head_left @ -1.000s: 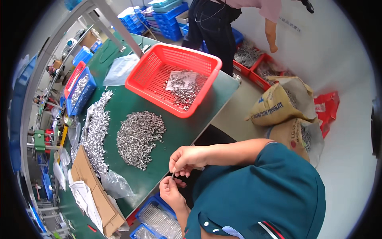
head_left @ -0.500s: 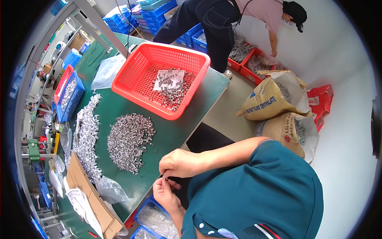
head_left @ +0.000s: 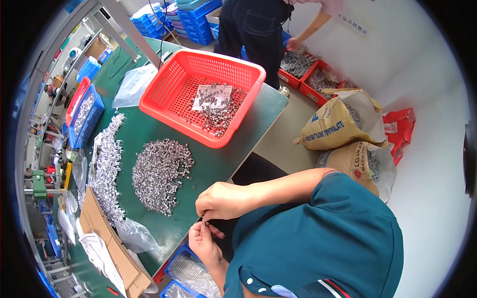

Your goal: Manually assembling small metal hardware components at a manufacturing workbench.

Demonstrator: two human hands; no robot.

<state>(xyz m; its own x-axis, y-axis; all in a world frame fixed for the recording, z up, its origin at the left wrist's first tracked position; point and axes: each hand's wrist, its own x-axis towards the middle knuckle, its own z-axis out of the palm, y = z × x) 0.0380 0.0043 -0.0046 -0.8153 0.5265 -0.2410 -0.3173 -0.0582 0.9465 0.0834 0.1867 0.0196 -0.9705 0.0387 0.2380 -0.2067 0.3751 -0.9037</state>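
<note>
My right hand [head_left: 222,201] and my left hand [head_left: 204,242] meet by the table's near edge, fingertips pinched together. Between them is a tiny dark piece, too small and covered to name. Just beyond lies a rounded pile of small silvery metal parts [head_left: 161,176], spread on the green table [head_left: 201,186]. Farther left runs a longer heap of similar parts [head_left: 107,174]. A red perforated basket [head_left: 166,97] stands at the table's far side, with more small metal parts [head_left: 221,116] and a paper slip [head_left: 211,97] in it.
A cardboard sheet [head_left: 112,243] and a clear plastic bag [head_left: 135,236] lie at the lower left. Blue bins [head_left: 181,256] sit below the table edge. Open sacks [head_left: 330,124] and red crates [head_left: 315,82] stand on the floor right, where a co-worker [head_left: 258,30] bends over.
The co-worker has shifted left, and their reaching hand has moved from the right red crate to the left one. My hands stay pinched together, nearly in place.
</note>
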